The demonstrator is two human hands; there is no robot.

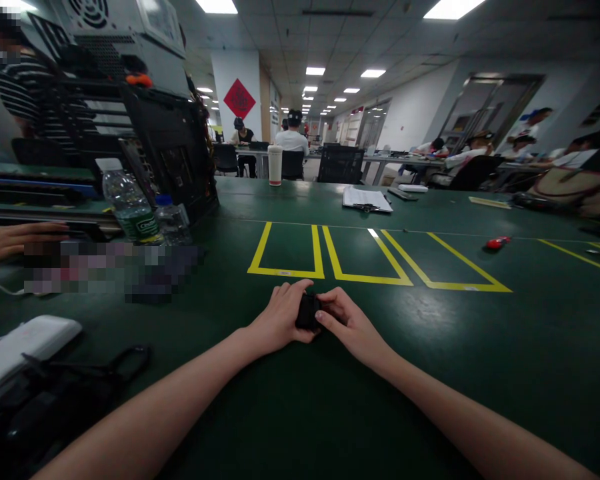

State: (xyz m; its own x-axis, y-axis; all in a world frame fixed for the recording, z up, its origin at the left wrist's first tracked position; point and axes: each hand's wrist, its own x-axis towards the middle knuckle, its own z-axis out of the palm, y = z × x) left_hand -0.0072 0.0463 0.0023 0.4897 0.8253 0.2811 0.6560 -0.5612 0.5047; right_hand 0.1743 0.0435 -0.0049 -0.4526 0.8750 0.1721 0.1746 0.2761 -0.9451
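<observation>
A small black boxy object (307,312) is between my two hands, just above or on the green table (370,413); its kind I cannot make out. My left hand (283,312) grips it from the left, thumb below and fingers over the far side. From the right, my right hand (346,321) pinches its edge between thumb and fingers. Just beyond my hands lie yellow tape outlines (286,273) on the tabletop. Parts of the object are covered by my fingers.
Left stand a water bottle (130,200), a second blue-capped bottle (173,223) and an open computer case (167,153). A white device (35,343) and black strap (130,360) lie nearer. Beyond are a clipboard (367,199), cup (275,165) and red tool (498,243). Another person's hand (23,240) is at left.
</observation>
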